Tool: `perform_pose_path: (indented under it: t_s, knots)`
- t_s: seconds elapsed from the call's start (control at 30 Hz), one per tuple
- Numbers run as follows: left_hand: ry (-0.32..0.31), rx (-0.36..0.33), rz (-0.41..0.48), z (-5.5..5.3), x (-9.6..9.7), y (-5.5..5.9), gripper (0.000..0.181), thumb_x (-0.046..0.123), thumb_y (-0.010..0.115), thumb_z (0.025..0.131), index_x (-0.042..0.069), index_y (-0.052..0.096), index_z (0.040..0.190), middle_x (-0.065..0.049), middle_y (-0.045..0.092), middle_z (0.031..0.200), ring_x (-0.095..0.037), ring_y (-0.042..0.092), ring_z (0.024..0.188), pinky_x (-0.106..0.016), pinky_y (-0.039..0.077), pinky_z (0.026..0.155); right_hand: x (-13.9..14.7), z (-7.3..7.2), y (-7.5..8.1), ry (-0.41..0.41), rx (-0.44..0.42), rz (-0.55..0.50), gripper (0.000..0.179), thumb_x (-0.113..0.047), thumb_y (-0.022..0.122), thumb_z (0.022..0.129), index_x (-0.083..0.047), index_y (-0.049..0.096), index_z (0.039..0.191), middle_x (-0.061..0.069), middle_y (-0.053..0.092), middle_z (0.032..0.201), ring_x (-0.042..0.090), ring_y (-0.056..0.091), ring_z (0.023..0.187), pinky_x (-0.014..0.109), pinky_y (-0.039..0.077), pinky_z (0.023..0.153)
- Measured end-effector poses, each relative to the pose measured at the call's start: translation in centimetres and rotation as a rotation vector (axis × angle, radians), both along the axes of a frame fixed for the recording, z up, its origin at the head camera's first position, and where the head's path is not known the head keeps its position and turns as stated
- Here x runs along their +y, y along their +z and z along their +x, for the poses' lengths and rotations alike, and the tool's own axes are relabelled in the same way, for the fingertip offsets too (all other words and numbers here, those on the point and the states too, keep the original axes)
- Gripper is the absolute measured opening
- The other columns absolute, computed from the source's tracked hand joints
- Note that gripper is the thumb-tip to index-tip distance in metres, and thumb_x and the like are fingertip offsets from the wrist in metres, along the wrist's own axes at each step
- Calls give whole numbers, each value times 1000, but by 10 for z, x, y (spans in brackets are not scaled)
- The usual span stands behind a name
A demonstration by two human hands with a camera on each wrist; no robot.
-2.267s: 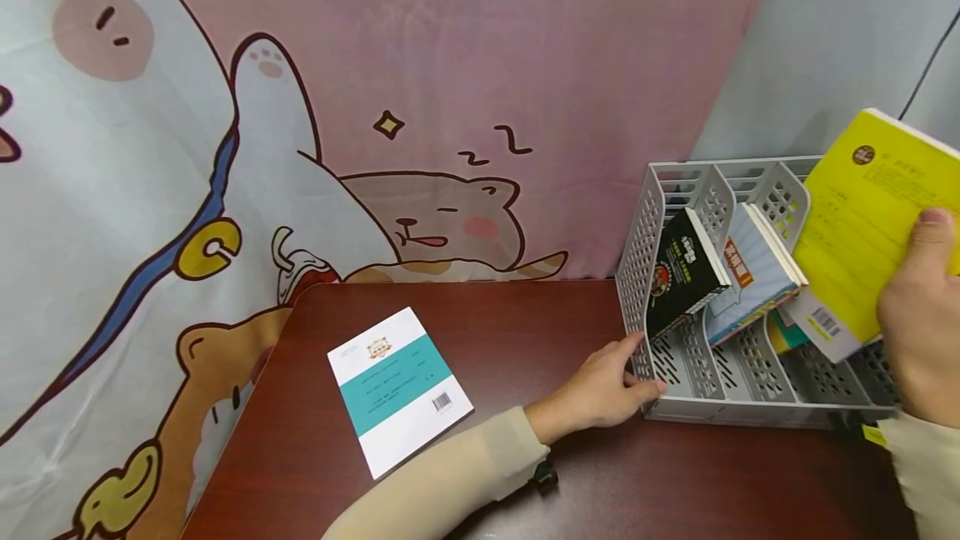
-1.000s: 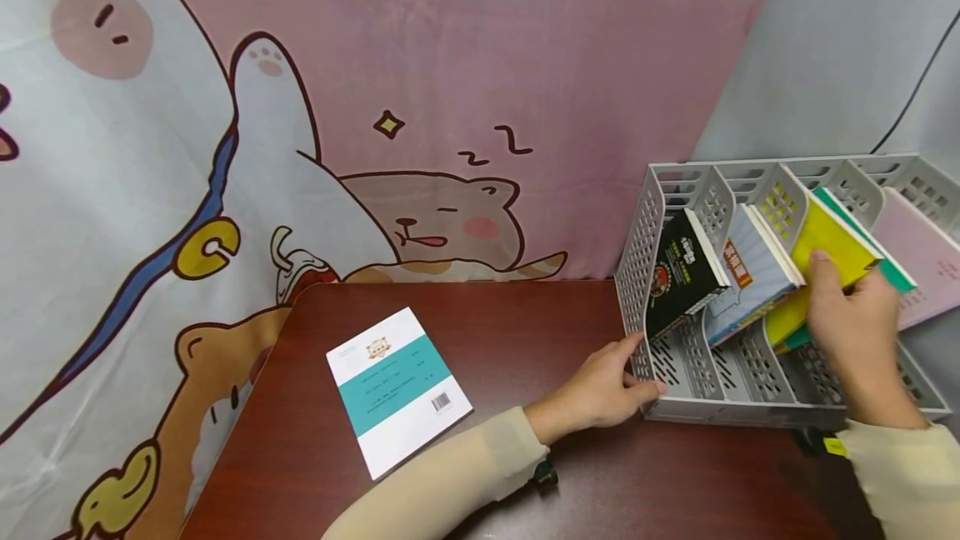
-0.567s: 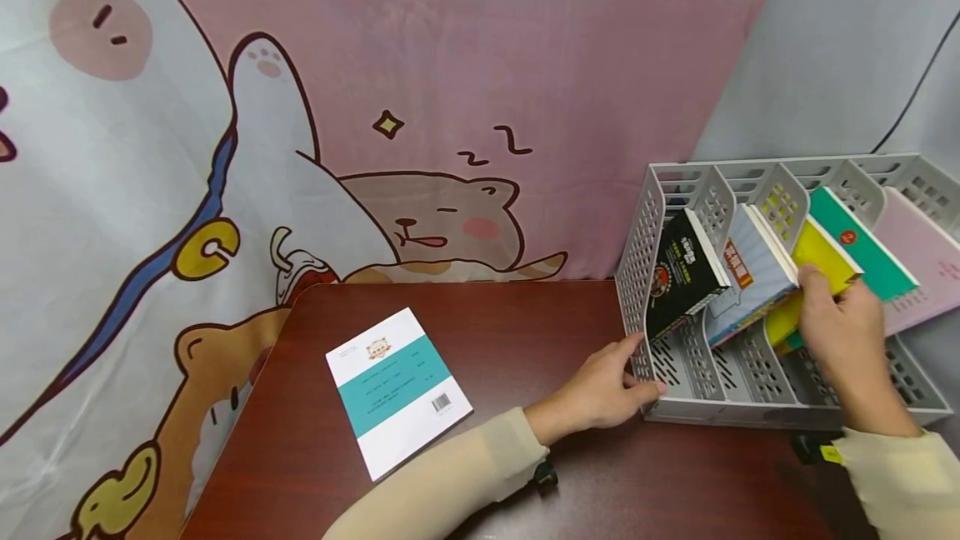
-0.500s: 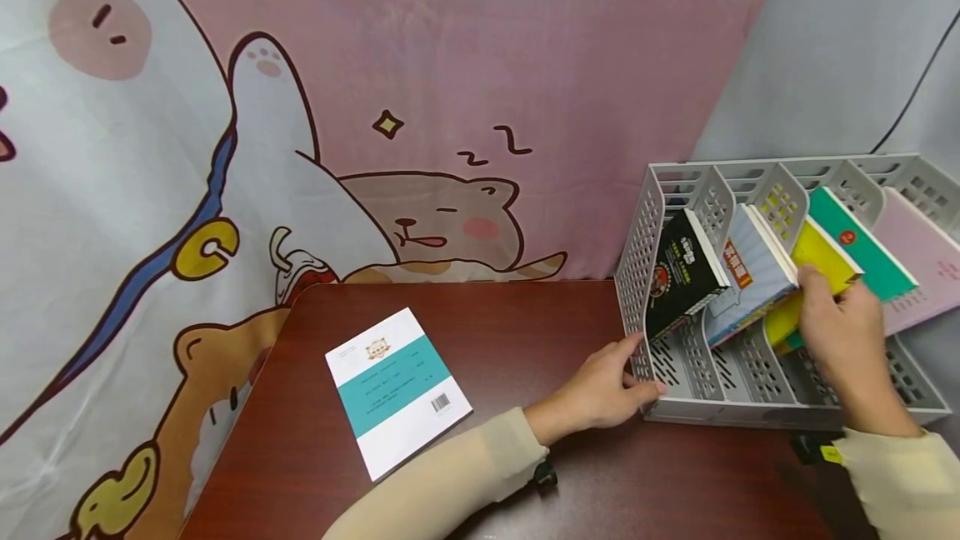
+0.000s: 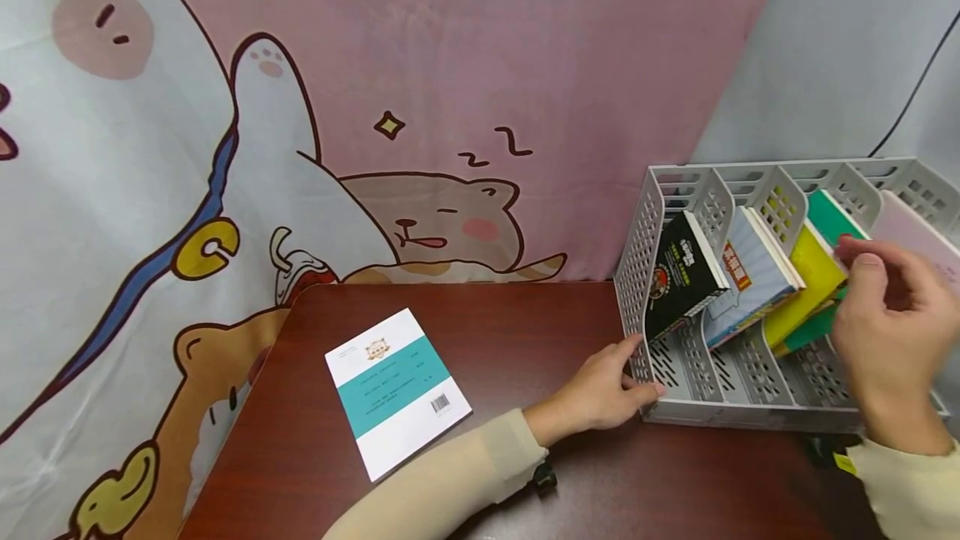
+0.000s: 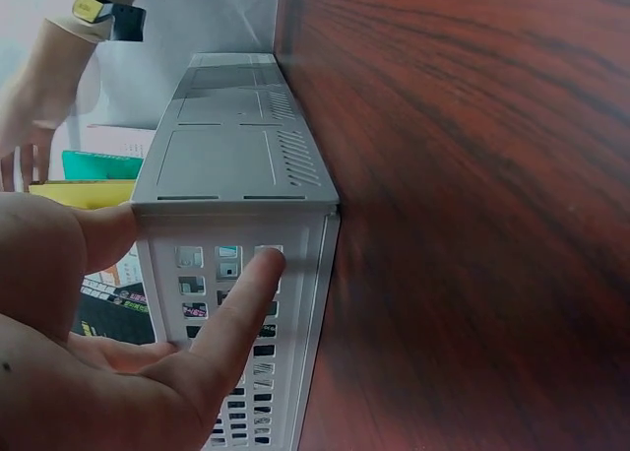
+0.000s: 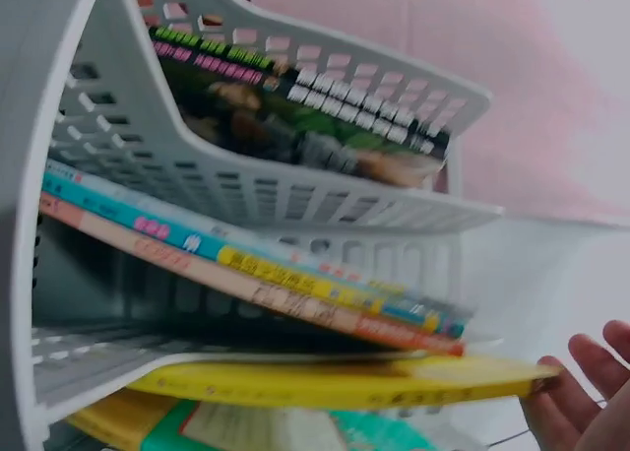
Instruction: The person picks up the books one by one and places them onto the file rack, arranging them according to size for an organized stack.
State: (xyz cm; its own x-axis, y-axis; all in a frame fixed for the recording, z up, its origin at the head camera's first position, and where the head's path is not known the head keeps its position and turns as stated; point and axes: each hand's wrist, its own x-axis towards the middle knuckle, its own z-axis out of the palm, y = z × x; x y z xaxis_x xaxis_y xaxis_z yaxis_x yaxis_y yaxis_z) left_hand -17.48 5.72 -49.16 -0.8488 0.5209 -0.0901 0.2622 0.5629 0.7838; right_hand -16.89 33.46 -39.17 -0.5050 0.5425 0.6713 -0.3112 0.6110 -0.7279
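A grey slotted desk organizer [image 5: 750,417] with several compartments stands at the right of the table. My left hand [image 5: 600,386] grips its near left corner, one finger along the outer side wall [image 6: 300,362]. Inside lean a black book [image 5: 681,273], light blue books [image 5: 746,286], a yellow book [image 5: 806,277], a green book [image 5: 825,215] and a pink one [image 5: 911,219]. My right hand [image 5: 892,323] is beside the yellow book with loosely bent fingers. In the right wrist view its fingertips [image 7: 553,370] are right at the yellow book's [image 7: 345,382] end.
A white and teal book [image 5: 397,390] lies flat on the dark red-brown table [image 5: 525,323], left of my left forearm. Behind the table hangs a pink cloth [image 5: 585,90] with cartoon animals. A dark cable [image 5: 917,86] runs down the wall at right.
My right hand brought the yellow book into the organizer, where it leans beside the green one. Since then the hand has come off it to the right. My left hand stays in place.
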Motion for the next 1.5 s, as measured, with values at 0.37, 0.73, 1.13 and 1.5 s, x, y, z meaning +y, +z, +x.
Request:
perform_pose_path:
  t_s: [0.37,0.73,1.13,1.5]
  knots:
    - [21,46,-16,4,-3,1,75,47,75,104,25,45,169,-3,71,144,12,69,89,-21,52,111,-40,18,4,258,121,-40,25,-1,63,104,20,77,100,-17,81,94,-3,73,81,7,53,77]
    - [84,71,186,1,-37,20,37,35,70,108,21,72,143,5,84,113,5,73,88,-16,55,82,-84,32,-19,585,-169,88,17,7,65,105,5,80,110,-11,80,90,4,75,72,14,61,68]
    - [256,202,163,-19,-128,40,27,34,69,109,26,78,133,8,83,120,-11,76,105,-37,61,95,-150,39,-48,845,-279,317,27,4,72,102,-19,82,111,-3,82,96,5,76,79,19,61,72]
    - [454,178,54,-26,-235,22,29,34,69,110,23,76,136,-1,81,126,-23,76,110,-40,60,90,-204,33,-89,944,-485,605,15,-15,72,105,-18,83,115,-7,82,108,3,73,97,34,63,89]
